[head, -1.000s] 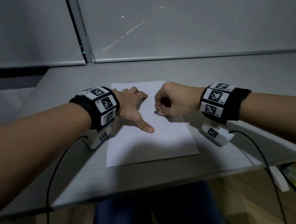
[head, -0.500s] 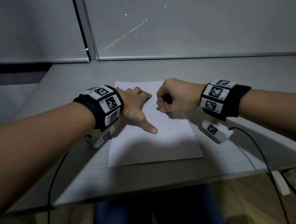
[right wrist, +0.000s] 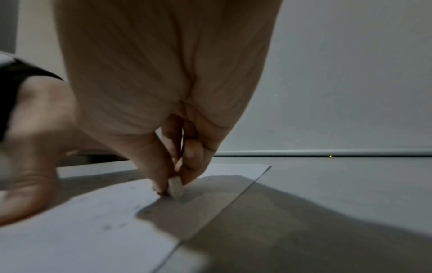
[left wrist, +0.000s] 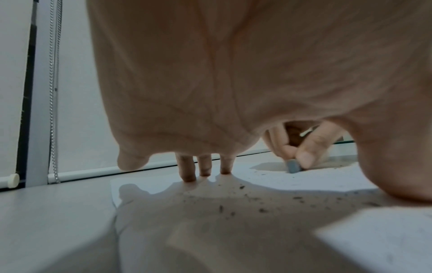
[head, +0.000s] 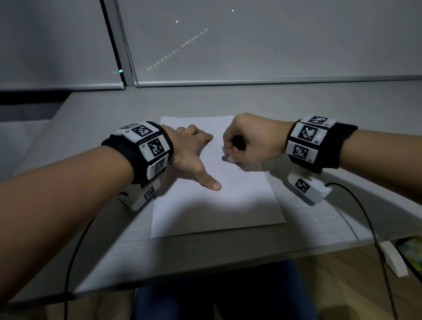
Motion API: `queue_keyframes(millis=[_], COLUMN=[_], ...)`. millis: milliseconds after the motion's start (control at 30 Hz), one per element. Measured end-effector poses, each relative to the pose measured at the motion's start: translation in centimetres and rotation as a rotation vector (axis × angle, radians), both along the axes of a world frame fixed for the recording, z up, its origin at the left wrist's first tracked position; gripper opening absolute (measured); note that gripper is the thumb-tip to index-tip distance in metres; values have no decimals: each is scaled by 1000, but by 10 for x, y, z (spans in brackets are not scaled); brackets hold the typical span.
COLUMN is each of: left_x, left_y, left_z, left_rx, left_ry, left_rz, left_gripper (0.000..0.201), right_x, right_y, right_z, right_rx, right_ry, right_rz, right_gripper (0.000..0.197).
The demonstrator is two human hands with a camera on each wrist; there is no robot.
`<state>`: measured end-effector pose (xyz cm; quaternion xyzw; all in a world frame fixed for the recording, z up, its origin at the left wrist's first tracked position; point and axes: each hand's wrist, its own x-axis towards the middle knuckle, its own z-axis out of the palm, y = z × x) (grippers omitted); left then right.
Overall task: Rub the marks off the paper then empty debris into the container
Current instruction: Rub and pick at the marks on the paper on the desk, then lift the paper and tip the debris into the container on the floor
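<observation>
The paper (head: 216, 203) lies flat at the table (head: 329, 112) centre. The left hand (head: 191, 151) presses on it w/ fingers spread wide, thumb toward 5 o'clock. At 3 o'clock from it, the right hand (head: 251, 138) pinches a small eraser (head: 224, 157), its tip touching the sheet approx. mid-page. Dark debris (left wrist: 243, 201) is scattered under the left palm; marks too faint to tell.

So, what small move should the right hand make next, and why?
Probably another short rubbing stroke. The right hand pinches the eraser against the paper, the left hand presses the sheet flat, and dark crumbs lie scattered. No container is in view, so emptying seems premature.
</observation>
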<state>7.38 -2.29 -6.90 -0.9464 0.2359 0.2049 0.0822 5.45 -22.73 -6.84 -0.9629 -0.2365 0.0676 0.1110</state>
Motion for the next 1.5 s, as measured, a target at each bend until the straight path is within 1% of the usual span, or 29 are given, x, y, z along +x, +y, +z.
queue_keyframes(millis=[100, 200, 267, 367, 433, 533, 600, 667, 733, 800, 900, 967, 1033, 1100, 1133, 1200, 1267, 1333, 1367, 1400, 1433, 1500], left_x=[0, 1, 2, 2, 1, 0, -3, -5, -7, -7, -13, -12, -7, -3, -3, -3, -2, -1, -2, -4, -6, -6], left_y=[1, 0, -1, -1, -2, -4, -6, -7, -8, -7, -7, -5, -2, -1, -1, -1, 0, 3, 5, 6, 7, 7], left_z=[0, 0, 0, 1, 2, 4, 6, 8, 9, 11, 17, 19, 20, 22, 25, 27, 28, 27, 29, 31, 34, 36], left_rx=[-9, 1, 13, 24, 28, 47, 62, 64, 60, 47, 46, 56, 88, 136, 168, 204, 190, 112, 43, -27, -96, -226], left_ry=[-10, -12, -8, -7, -11, -18, -22, -29, -20, -10, -6, 11, 28, 21, 18, 16, 18, 40, 67, 89, 88, 26], left_rz=[-2, -8, -14, -22, -24, -14, -14, -9, -4, -6, -14, -39, -92, -148, -166, -193, -232, -247, -229, -213, -218, -294], left_gripper=[148, 150, 156, 160, 157, 151, 150, 147, 145, 143, 137, 139, 153, 162, 161, 153, 146, 139, 132, 120, 105, 63], right_x=[17, 20, 7, -15, -15, -12, -21, -36, -43, -34, -16, -11, -17, -24, -27, -29, -27, -19, -14, -8, -2, 11], right_y=[-3, -1, 4, 8, 5, 2, 4, 8, 4, -11, -60, -95, -116, -123, -123, -118, -109, -93, -82, -70, -57, -32], right_z=[-2, -4, -5, -2, 0, -2, -3, 2, 12, 21, 24, 17, 8, 1, 0, 1, 11, 24, 31, 37, 39, 34], right_rx=[31, 54, 36, 23, 38, 56, 59, 52, 75, 175, 273, 347, 420, 452, 443, 368, 247, 159, 141, 140, 133, 73], right_ry=[-71, -97, -82, -10, 2, -57, -3, 86, 79, 3, -69, -12, 107, 175, 169, 128, 103, 40, -17, -61, -66, -15], right_rz=[-85, -132, -89, 15, -8, -72, -47, 24, 35, -55, -336, -556, -717, -778, -790, -791, -762, -719, -690, -648, -593, -484], right_gripper=[10, 10, 8, 9, 9, 8, 9, 8, 6, 9, 4, 7, 16, 22, 22, 22, 24, 30, 33, 33, 35, 48])
